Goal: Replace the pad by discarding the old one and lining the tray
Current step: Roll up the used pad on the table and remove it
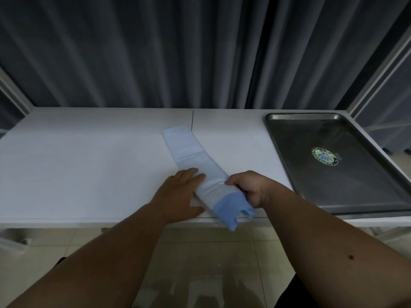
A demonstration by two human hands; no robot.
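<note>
A folded pad [191,156], long and narrow, pale blue and white, lies slantwise on the white table [89,163]. Its near end hangs over the table's front edge. My left hand [178,194] rests flat on the table, fingers straight, touching the pad's left side. My right hand [246,187] grips the pad's right edge near its near end, fingers curled round it. A bare metal tray [287,156] with a round green sticker in its middle lies at the table's right end, apart from both hands.
Dark grey curtains [200,52] hang right behind the table. White frame posts [378,70] rise at both back corners. Below the front edge is a tiled floor [200,263], with something white at the far left.
</note>
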